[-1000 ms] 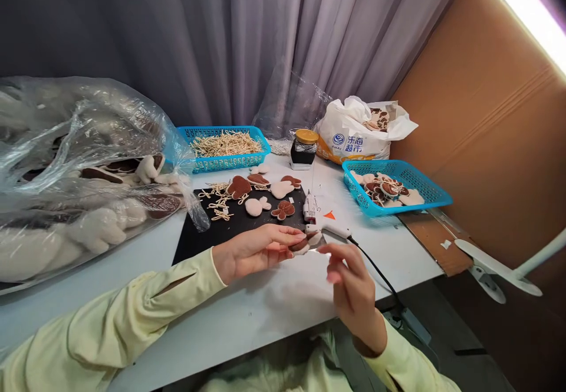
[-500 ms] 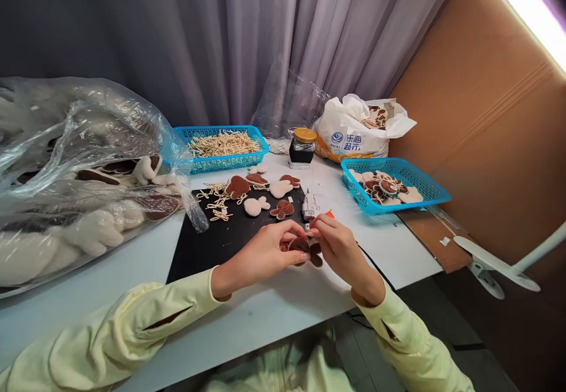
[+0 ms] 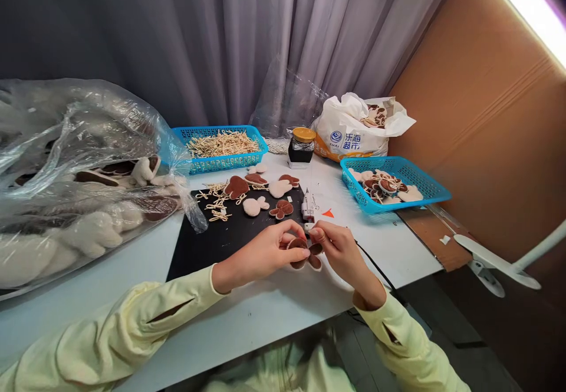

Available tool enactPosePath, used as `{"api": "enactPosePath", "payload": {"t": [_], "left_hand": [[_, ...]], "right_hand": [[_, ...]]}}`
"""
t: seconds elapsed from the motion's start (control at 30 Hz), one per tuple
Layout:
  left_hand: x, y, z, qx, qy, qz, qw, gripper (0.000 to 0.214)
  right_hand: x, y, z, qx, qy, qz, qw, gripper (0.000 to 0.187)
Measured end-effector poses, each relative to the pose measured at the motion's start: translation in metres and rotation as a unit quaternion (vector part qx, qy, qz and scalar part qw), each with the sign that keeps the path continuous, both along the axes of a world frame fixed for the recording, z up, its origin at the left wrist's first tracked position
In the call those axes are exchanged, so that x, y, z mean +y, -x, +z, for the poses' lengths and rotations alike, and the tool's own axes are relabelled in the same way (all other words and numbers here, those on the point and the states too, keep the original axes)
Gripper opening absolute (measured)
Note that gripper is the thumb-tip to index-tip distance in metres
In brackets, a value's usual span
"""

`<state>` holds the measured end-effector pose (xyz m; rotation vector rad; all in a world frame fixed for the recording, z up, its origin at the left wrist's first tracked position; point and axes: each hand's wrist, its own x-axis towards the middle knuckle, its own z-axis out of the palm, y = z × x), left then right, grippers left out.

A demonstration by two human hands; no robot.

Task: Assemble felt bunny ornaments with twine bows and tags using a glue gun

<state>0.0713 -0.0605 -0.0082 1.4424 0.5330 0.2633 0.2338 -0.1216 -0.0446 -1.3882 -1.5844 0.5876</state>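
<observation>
My left hand (image 3: 274,247) is closed on a brown, white-edged, bunny-shaped plush piece (image 3: 297,256), thumb on its brown face. The ears (image 3: 315,257) point right, toward my right hand (image 3: 338,247). The right thumb and forefinger are pinched together just above the ears. What they pinch is too small to make out. Just beyond the fingers lies a small white tool (image 3: 308,206) with a pointed tip. Several brown and cream plush pieces, among them a brown bunny piece (image 3: 282,208), lie on the black mat (image 3: 198,256) beside small straw-coloured bows (image 3: 219,209).
A blue basket of bows (image 3: 203,166) stands at the back; another blue basket (image 3: 424,187) at right holds plush pieces. A clear bag of plush parts (image 3: 88,197) fills the left. A gold-lidded jar (image 3: 302,147), white shopping bag (image 3: 345,129), orange scrap (image 3: 328,213) and black cord (image 3: 374,260) are also there.
My right fingers have shifted slightly down, and the orange scrap behind them shows more fully. The plush piece has tilted a little in my left hand, showing more of its ears.
</observation>
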Motion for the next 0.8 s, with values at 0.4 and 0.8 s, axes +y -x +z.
{"api": "enactPosePath", "payload": {"t": [0.4, 0.8], "left_hand": [[0.000, 0.001, 0.011, -0.023, -0.006, 0.008, 1.000, 0.029], [0.003, 0.000, 0.008, -0.062, 0.225, 0.111, 0.966, 0.014]], "right_hand": [[0.004, -0.003, -0.002, -0.050, -0.036, 0.011, 0.998, 0.038], [-0.020, 0.026, -0.007, -0.193, -0.253, -0.100, 0.943, 0.042]]}}
